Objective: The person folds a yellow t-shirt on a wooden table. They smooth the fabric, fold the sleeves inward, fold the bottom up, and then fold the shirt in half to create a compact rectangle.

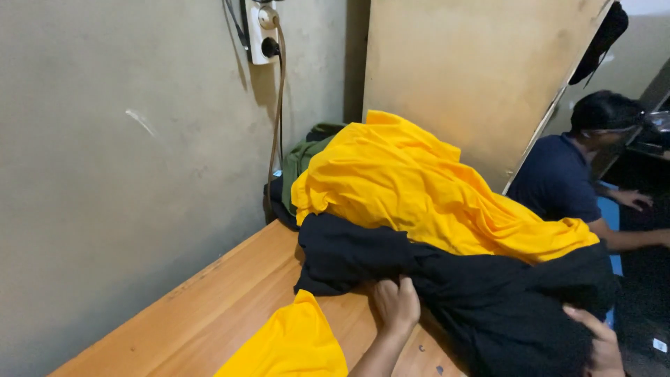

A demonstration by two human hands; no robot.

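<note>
A heap of clothes lies on a wooden table (pixel 223 300). On top is a bright yellow garment (pixel 412 188), and a black garment (pixel 488 293) lies under and in front of it. My left hand (pixel 396 305) pinches the lower edge of the black garment near the table. My right hand (pixel 597 338) rests on the black garment at the lower right, fingers curled over the cloth. A second piece of yellow cloth (pixel 289 342) lies on the table below my left hand.
A green garment (pixel 303 157) sits behind the heap against the wall. A power strip (pixel 262 35) with a hanging cable is fixed to the wall. A leaning wooden board (pixel 474 77) stands behind. Another person in a dark blue shirt (pixel 558 174) sits at right.
</note>
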